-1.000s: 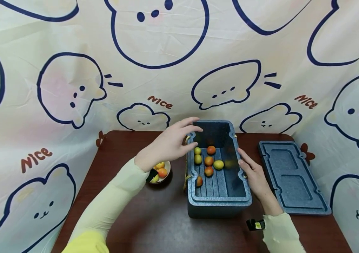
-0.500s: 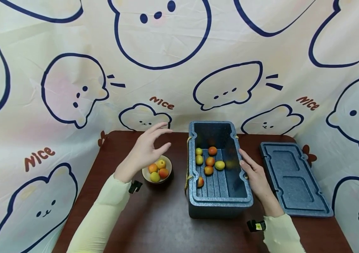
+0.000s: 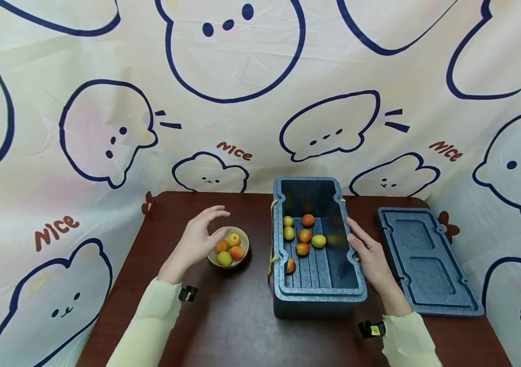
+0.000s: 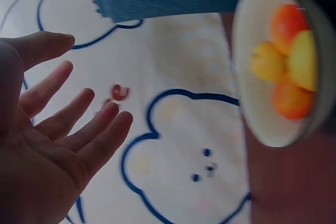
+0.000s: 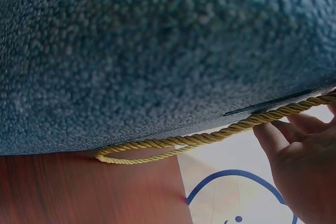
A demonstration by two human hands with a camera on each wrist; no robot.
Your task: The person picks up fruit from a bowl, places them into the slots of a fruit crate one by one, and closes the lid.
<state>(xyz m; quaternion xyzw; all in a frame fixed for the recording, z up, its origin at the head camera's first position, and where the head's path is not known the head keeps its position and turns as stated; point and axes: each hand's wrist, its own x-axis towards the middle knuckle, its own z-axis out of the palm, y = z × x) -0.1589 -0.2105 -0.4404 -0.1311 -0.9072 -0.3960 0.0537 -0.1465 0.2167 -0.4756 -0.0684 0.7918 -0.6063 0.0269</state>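
Note:
Beside a small pale bowl (image 3: pixel 244 259) of red, orange and yellow-green fruits (image 3: pixel 224 258), my left hand (image 3: pixel 193 244) hovers with nothing in it. Its fingers spread, loosely bent, in the left wrist view, where the bowl (image 4: pixel 245 77) lies to the right. A deep blue-grey foam box (image 3: pixel 320 307) stands open-topped at the middle of the table. Several small fruits (image 3: pixel 305 236) lie on its ridged floor. My right hand (image 3: pixel 372 257) rests along the box's right wall, fingers extended at the rim. In the right wrist view, its fingers (image 5: pixel 271 140) touch near the yellow rope handle (image 5: pixel 231 129).
The box's lid (image 3: pixel 430 262) lies flat on the dark wooden table (image 3: pixel 232 326), right of the box. A second rope handle (image 3: pixel 271 239) hangs on the box's left side. Behind the table hangs a cream cloth (image 3: pixel 260 122) printed with blue cartoon outlines.
My left hand has moved from over the box's left edge, leftward and down to the bowl, which is now fully uncovered apart from its left edge. My right hand stays at the box.

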